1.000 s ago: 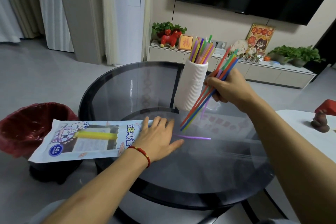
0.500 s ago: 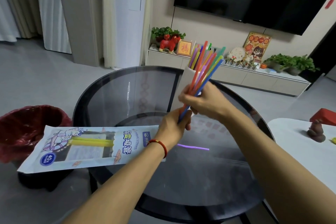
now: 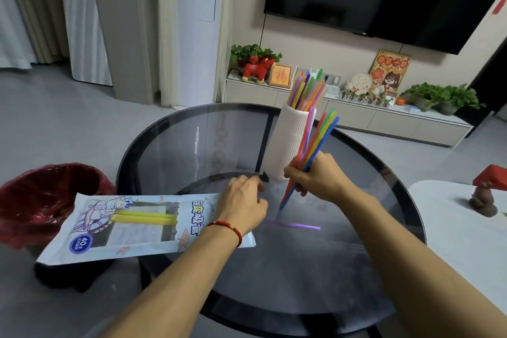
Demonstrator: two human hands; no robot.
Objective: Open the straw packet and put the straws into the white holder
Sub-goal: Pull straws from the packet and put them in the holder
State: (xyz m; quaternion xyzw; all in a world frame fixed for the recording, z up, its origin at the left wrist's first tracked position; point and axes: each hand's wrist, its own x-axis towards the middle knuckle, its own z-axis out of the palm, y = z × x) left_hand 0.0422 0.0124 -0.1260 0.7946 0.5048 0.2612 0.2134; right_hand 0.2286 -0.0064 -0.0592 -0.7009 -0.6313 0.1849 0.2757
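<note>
The white ribbed holder (image 3: 290,143) stands upright on the round glass table (image 3: 208,145), with several coloured straws sticking out of its top. My right hand (image 3: 315,178) grips a bundle of coloured straws (image 3: 318,140) just right of the holder, their lower ends resting on the glass. My left hand (image 3: 244,206) lies loosely curled on the table beside them, holding nothing. The straw packet (image 3: 137,225) lies flat at the table's left edge with yellow straws inside. One purple straw (image 3: 296,225) lies loose on the glass.
A red-lined waste bin (image 3: 46,200) stands on the floor to the left. A white side table (image 3: 461,230) with a small brown figure is at the right. A low cabinet with plants and ornaments runs along the far wall.
My right hand has lowered the straw bundle so its ends touch the glass beside the holder. My left hand has let go of the bundle's lower end and dropped to the table.
</note>
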